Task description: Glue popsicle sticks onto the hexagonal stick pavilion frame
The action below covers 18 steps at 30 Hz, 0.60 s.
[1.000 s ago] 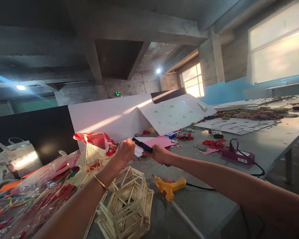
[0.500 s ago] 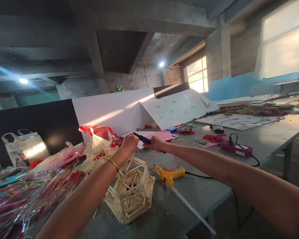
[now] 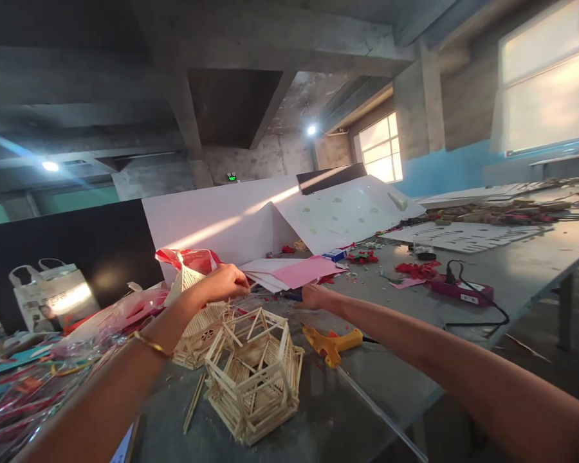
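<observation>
My left hand [image 3: 229, 283] is raised over a small house of wooden sticks [image 3: 200, 331] with a pointed roof, its fingers curled; what they hold, if anything, is hidden. My right hand [image 3: 316, 297] is low over the table, closed around a dark slim tool [image 3: 293, 296] whose end pokes out to the left; its kind does not show clearly. Nearer me stands a six-sided open frame of wooden sticks [image 3: 251, 392]. Just right of the frame lies a yellow glue gun [image 3: 335, 346], with a long clear glue stick [image 3: 376, 408] reaching towards the table edge.
Pink and white sheets [image 3: 303, 273] lie beyond my hands. A purple power strip [image 3: 463, 292] with a black cord is on the right. Plastic wrappings and coloured strips [image 3: 33, 392] pile up on the left, before a bag [image 3: 53, 296]. Loose sticks [image 3: 194, 402] lie beside the frame.
My hands, together at the dark tool before, have parted. The left moved left towards the stick house; the right moved slightly right and lower with the tool.
</observation>
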Tool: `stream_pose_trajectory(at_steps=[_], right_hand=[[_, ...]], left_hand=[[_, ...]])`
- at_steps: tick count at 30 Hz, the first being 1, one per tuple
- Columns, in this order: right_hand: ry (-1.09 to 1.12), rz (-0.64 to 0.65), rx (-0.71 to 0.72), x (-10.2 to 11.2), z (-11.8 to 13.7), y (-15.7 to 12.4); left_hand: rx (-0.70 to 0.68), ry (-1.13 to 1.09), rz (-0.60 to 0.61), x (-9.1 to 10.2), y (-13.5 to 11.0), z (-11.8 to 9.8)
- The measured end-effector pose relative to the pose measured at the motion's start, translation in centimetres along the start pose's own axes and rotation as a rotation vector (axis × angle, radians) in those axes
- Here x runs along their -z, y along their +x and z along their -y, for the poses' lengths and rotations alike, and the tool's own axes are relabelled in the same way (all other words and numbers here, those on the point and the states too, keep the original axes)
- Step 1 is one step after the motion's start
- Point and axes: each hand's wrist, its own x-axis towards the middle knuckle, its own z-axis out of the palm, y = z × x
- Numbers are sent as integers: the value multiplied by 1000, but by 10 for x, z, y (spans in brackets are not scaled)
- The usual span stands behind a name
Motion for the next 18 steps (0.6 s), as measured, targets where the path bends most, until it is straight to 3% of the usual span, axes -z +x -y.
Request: stream_pose_trajectory(at_steps=[5,8,11,14,16,18], right_hand=[[-120,2,93,-32,0,10],[-131,-3,161,-27,-4,13],[-98,-51,201,-6,-8,-3],[-22,-146,192,18,-3,-47],[165,-141,177,25,9,-89],[318,-68,158,25,25,-129]], left_hand=[[-328,-127,92,-21,-26,-5],[-448,-108,99,-36,-33,-10],[-466,-81,31,-38,-39,-5],[-338,-149,-154,-33,-49,12],[-119,-216,-244,-35,-59,28],[110,-311,-217,-42,-73,43]])
